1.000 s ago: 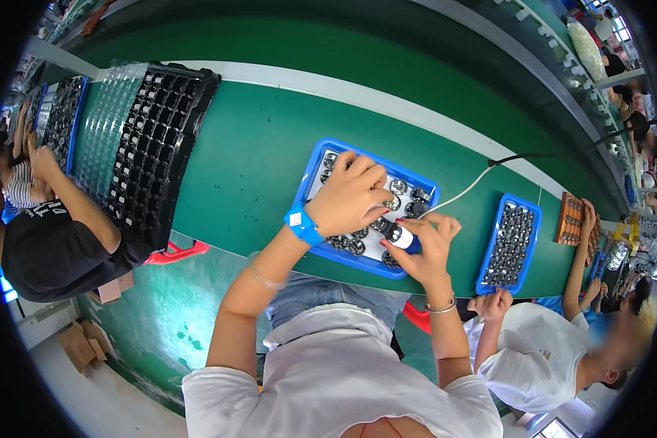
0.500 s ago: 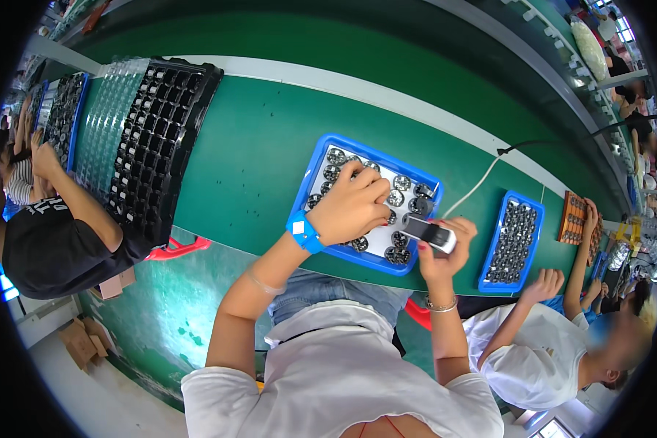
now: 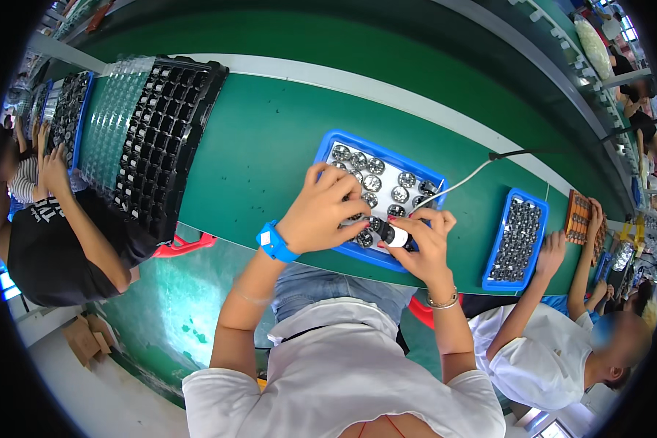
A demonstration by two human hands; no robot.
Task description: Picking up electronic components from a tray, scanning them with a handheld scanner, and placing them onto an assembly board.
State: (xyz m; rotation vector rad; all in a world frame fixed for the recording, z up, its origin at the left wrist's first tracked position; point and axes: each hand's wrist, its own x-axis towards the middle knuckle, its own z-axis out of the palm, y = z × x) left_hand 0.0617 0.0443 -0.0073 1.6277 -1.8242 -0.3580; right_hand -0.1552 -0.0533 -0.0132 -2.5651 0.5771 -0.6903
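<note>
A blue tray in front of me holds several round silver-and-black parts on a white liner. My left hand reaches over its left side, fingers bent and closed together low among the parts. What those fingertips pinch, if anything, is hidden. In my right hand is a small handheld device with a white body and black end, gripped between thumb and fingers. The device's black end points left, close to my left fingertips and a round part. A pale cable runs behind my right hand; its joining to the device is hidden.
Farther right stands a second blue tray full of small metal parts. Black compartment trays and clear plastic ones lie at the left. Co-workers sit on both sides, one in black, one in white.
The device has swung left and down in my right hand, closer to my left hand. My left hand has shifted left, its fingers lower over the parts. The right-hand neighbour's hand has risen.
</note>
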